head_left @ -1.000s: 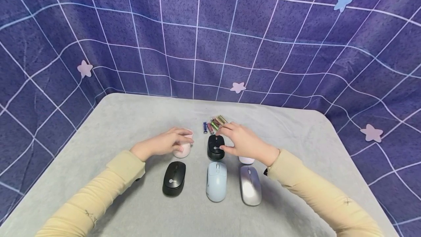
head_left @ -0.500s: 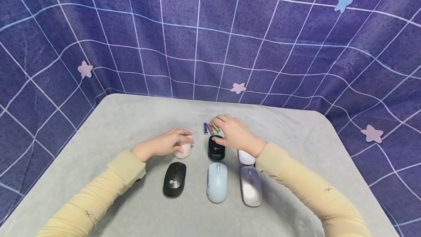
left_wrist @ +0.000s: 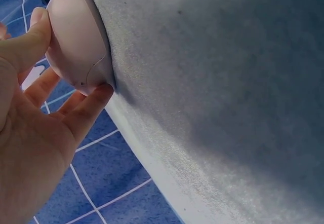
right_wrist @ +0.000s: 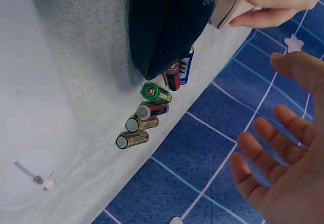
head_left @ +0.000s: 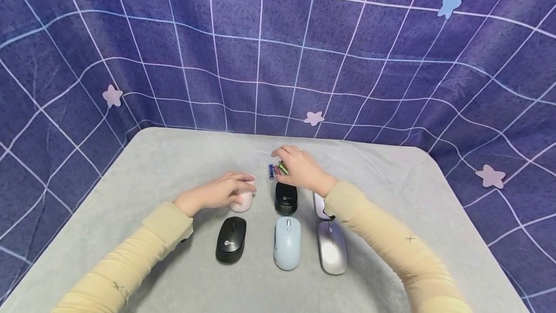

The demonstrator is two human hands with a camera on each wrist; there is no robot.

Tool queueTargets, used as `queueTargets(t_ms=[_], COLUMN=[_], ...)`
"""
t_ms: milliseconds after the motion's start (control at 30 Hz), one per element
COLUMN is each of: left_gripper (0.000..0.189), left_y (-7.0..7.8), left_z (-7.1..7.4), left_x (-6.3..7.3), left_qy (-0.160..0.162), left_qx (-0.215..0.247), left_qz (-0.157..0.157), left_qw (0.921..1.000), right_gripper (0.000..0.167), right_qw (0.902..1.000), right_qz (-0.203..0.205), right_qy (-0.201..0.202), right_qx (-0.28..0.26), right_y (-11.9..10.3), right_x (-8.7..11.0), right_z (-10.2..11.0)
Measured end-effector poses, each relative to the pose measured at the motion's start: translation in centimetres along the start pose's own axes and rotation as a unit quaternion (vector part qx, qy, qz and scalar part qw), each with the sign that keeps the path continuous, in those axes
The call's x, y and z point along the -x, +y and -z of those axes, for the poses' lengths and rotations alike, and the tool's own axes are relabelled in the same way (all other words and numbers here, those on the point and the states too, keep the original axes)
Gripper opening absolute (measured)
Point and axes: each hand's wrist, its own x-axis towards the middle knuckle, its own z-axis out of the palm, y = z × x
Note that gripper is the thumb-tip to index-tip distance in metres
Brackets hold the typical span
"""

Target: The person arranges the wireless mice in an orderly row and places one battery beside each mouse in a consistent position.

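My left hand [head_left: 217, 191] grips a pale pink computer mouse [head_left: 244, 201] on the table, thumb on one side and fingertips on the other. The left wrist view shows that mouse [left_wrist: 78, 31] close up. Over a small row of AA-size batteries [head_left: 271, 171] hangs my right hand [head_left: 302, 168], fingers spread and loosely bent, holding nothing. From the right wrist, the green battery [right_wrist: 156, 93] and several others lie side by side beyond the fingers. Just in front of them sits a black mouse [head_left: 286, 198], partly under my right hand in the head view.
A front row holds another black mouse [head_left: 231, 239], a light blue mouse [head_left: 287, 243] and a silver mouse [head_left: 332, 248]. A white mouse [head_left: 320, 206] is partly hidden by my right sleeve. Blue gridded cloth [head_left: 278, 52] hangs behind the grey table [head_left: 182, 154].
My right hand has moved from the black mouse away and slightly left, over the batteries, uncovering the mouse's top and more of the white mouse. My left hand stays on the pink mouse.
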Motion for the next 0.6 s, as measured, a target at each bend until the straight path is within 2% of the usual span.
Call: queueTargets(t_ms=[167,400,600], left_gripper=[0.042,0.042,0.041], left_y=[-0.1,-0.3,-0.2], left_z=[-0.1,-0.2,-0.1], left_x=[-0.1,-0.2,-0.1], left_qy=[-0.001,-0.003,0.005], left_qx=[0.002,0.003,0.002], left_qz=[-0.001,-0.001,-0.006], left_qw=[1.0000,1.0000,1.0000], right_gripper=[0.049,0.058,0.060], right_qw=[0.9997,0.9968,0.9952], right_qz=[-0.005,-0.037,-0.038], right_qy=[-0.022,-0.071,-0.089], right_qx=[-0.004,-0.005,-0.012], right_y=[0.5,1.2,1.6], right_x=[-0.9,-2.0,-2.8], right_z=[-0.6,-1.5,-2.6])
